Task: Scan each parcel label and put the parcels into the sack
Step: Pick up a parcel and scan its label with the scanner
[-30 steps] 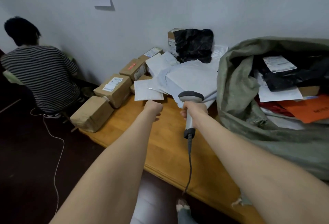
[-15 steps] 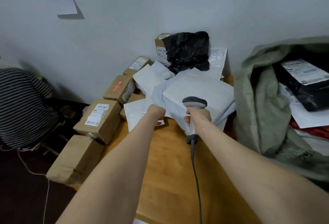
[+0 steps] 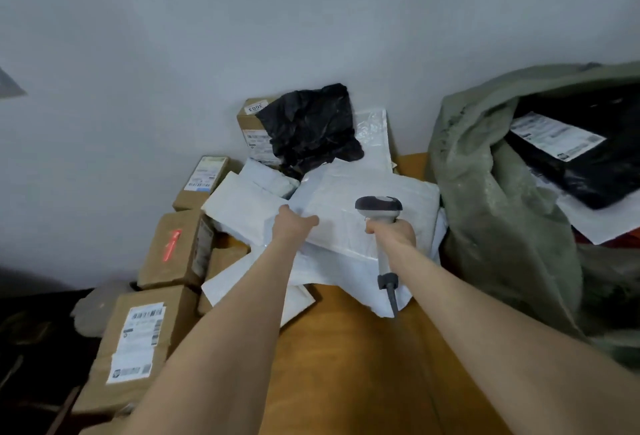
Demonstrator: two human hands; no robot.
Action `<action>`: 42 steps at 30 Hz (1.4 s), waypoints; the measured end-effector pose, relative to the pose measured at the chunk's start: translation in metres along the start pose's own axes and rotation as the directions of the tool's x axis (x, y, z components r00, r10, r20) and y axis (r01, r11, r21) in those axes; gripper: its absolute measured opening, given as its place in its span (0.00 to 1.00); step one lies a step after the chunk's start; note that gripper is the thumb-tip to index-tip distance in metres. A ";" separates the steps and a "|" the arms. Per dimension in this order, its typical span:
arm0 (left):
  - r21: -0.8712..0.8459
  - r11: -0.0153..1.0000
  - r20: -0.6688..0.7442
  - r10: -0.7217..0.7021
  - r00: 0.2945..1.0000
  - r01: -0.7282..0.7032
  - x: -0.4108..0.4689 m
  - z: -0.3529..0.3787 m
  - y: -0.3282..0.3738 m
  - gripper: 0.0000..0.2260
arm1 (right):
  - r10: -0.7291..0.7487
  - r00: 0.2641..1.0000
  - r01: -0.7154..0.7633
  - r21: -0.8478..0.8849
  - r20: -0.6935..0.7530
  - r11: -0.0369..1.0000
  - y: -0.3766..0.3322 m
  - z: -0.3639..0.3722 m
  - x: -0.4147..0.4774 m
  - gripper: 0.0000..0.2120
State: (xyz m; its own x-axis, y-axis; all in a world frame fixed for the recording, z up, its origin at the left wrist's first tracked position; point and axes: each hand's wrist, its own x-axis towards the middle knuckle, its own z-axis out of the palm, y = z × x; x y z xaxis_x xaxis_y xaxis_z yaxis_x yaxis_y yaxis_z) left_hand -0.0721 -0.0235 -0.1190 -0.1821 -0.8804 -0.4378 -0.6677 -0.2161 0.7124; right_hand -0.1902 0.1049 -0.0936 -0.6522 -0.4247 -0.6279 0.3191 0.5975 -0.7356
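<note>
Wooden table (image 3: 346, 365), grey wall. White mailer (image 3: 363, 223) atop the pile: likely soft, light, slippery. Left hand (image 3: 291, 227) pinches its left edge, a sound hold. Right hand (image 3: 394, 232) alongside clasps scanner (image 3: 379, 208); sack (image 3: 502, 209) beyond.

Left hand (image 3: 292, 227) grips the white mailer (image 3: 339, 199) at its edge, my fingertips hidden under it. Scanner (image 3: 379, 208) handle is mostly covered by my right hand (image 3: 393, 232), and its cable vanishes behind my forearm. Sack (image 3: 502, 227) and the black parcel (image 3: 588, 171) inside are cut off by the right edge. Box label (image 3: 138, 341) print too blurred to read. Cardboard box (image 3: 251, 123) is half hidden behind the black bag (image 3: 311, 123).
</note>
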 end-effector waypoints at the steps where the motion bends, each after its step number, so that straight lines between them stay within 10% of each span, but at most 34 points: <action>1: 0.011 1.000 0.029 0.000 1.000 -0.001 0.009 -0.001 -0.001 0.35 | 0.006 1.000 -0.006 0.007 -0.009 1.000 -0.001 0.004 0.001 0.11; 7: -0.039 0.998 0.166 0.052 0.985 -0.047 0.036 -0.002 -0.012 0.22 | 0.015 0.999 -0.016 -0.037 -0.049 0.999 0.002 0.025 0.002 0.18; 15: -0.570 0.821 0.221 0.136 0.966 0.015 0.015 -0.041 0.033 0.03 | -0.310 0.945 0.308 -0.042 -0.102 0.951 -0.016 0.034 -0.015 0.18; 21: -0.797 0.592 0.269 0.166 0.949 0.123 -0.026 -0.100 0.072 0.09 | -0.582 0.813 0.581 0.044 0.000 0.812 -0.058 0.051 -0.053 0.18; 27: -0.871 0.491 0.157 0.291 0.944 -0.006 -0.054 -0.155 0.073 0.16 | -0.557 0.819 0.563 0.009 -0.140 0.826 -0.092 0.069 -0.077 0.11; 33: -0.562 0.820 -0.253 -0.043 0.966 -0.110 -0.030 -0.185 0.000 0.30 | -0.385 0.923 0.377 0.237 -0.012 0.895 -0.095 0.059 -0.078 0.14; 35: -0.487 0.873 -0.208 -0.098 0.973 -0.016 -0.025 -0.185 -0.029 0.39 | -0.351 0.936 0.329 0.264 0.036 0.906 -0.089 0.059 -0.072 0.15; 42: -0.464 0.884 0.000 -0.066 0.998 0.059 -0.041 -0.176 -0.069 0.15 | -0.307 0.952 0.304 0.159 -0.006 0.939 -0.068 0.063 -0.044 0.18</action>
State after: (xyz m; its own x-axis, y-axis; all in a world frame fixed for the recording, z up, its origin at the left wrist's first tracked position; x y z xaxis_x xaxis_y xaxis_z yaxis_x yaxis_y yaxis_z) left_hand 0.1081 -0.0470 -0.0540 -0.1375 -0.8642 -0.4840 -0.2665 -0.4384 0.8584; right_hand -0.1401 0.0401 -0.0322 -0.7227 -0.5838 -0.3700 0.2106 0.3239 -0.9224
